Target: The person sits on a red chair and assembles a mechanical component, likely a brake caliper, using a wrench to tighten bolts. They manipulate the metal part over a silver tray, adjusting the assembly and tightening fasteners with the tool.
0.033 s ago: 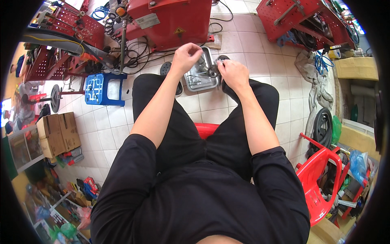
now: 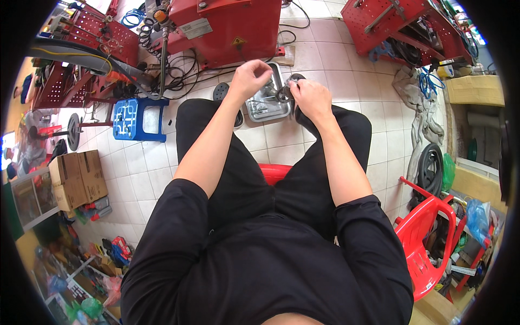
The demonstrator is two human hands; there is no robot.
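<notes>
My left hand (image 2: 251, 79) hangs over the far left part of a grey metal tray (image 2: 270, 117) on the floor between my feet. Its fingers are curled in with the thumb close to them; whatever they may pinch is hidden. My right hand (image 2: 314, 101), at the tray's right side, is closed on a dark metal part with a ring-shaped end (image 2: 284, 96). That ring end juts left over the tray. Small metal pieces (image 2: 264, 104) lie inside the tray, too small to name.
Ahead stands a red machine (image 2: 225, 32) with black cables (image 2: 187, 70) on the tiles. A blue stool (image 2: 135, 119) and cardboard boxes (image 2: 78, 179) are to the left. A red plastic chair (image 2: 414, 244), tires (image 2: 430, 165) and a red perforated stand (image 2: 401, 27) are on the right.
</notes>
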